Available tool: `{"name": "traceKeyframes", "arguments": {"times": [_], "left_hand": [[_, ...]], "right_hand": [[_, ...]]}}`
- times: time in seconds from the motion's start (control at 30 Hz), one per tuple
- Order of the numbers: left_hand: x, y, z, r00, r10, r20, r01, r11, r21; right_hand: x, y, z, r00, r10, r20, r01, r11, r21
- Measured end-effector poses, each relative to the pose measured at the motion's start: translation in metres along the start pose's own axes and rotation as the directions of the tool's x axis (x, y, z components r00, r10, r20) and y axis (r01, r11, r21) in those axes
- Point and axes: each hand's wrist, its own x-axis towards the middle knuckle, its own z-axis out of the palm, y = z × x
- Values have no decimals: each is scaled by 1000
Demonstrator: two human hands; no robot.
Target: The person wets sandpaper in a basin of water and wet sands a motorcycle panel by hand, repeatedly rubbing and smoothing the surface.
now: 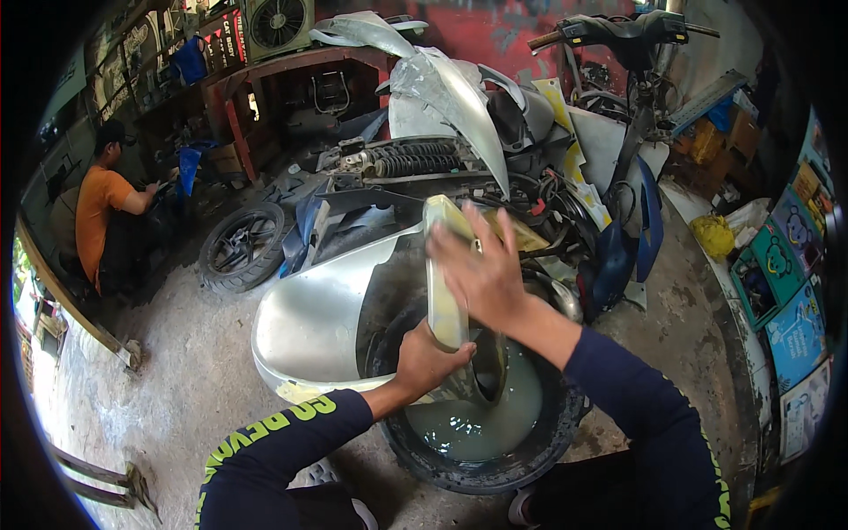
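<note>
Left hand (424, 360): gripping panel (447, 320), 6 o'clock
Right hand (486, 276): spread open, blurred, 1 o'clock
Panel: seemingly being rubbed; next, hold steady

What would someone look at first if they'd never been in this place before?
Probably the big black tub of cloudy water at the bottom middle, and the shiny silver panel up and to its left. After that, maybe the person in an orange shirt by the left edge, with a black wheel on the floor between that person and the middle.
</note>
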Motion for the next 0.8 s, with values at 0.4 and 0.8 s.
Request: {"name": "traceKeyframes", "arguments": {"times": [0.4, 0.8], "left_hand": [[2, 1, -1, 998, -63, 4, 63, 998, 2], [-1, -1, 2, 1000, -8, -31, 10, 998, 68]], "right_hand": [[63, 33, -23, 695, 595, 403, -561, 99, 822], [-18, 5, -17, 919, -371, 133, 330, 909, 254]]}}
